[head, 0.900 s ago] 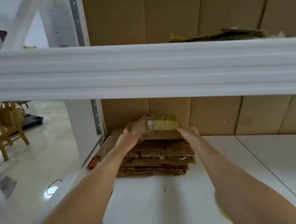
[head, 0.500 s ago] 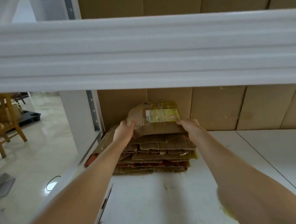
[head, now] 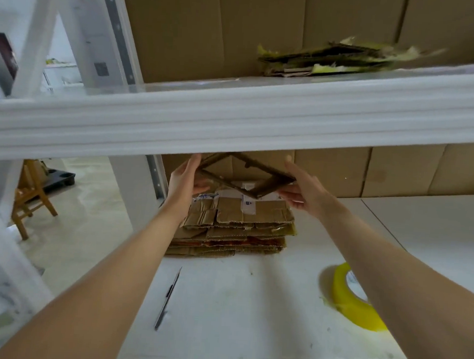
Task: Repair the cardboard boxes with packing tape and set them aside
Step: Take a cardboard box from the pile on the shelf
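You're holding the half-opened cardboard box [head: 271, 189] above the stack of flattened boxes [head: 238, 226], with your left hand [head: 184, 180] and right hand [head: 306, 192] each pinching an opposite corner between fingers and thumb. Held only there, the worn cardboard could fold flat or tear. Lifting it would likely knock it against the upper shelf beam [head: 233, 123] just above.

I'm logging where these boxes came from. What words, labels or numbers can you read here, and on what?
Nothing reads as words or numbers.
White label on the top box of the flattened stack: print too blurred.
Second label to its left: blue marks, illegible.
Core of the yellow tape roll: dark print, too small.
Dark sticker on the shelf post: blurred.
Lifted box: no print shows.
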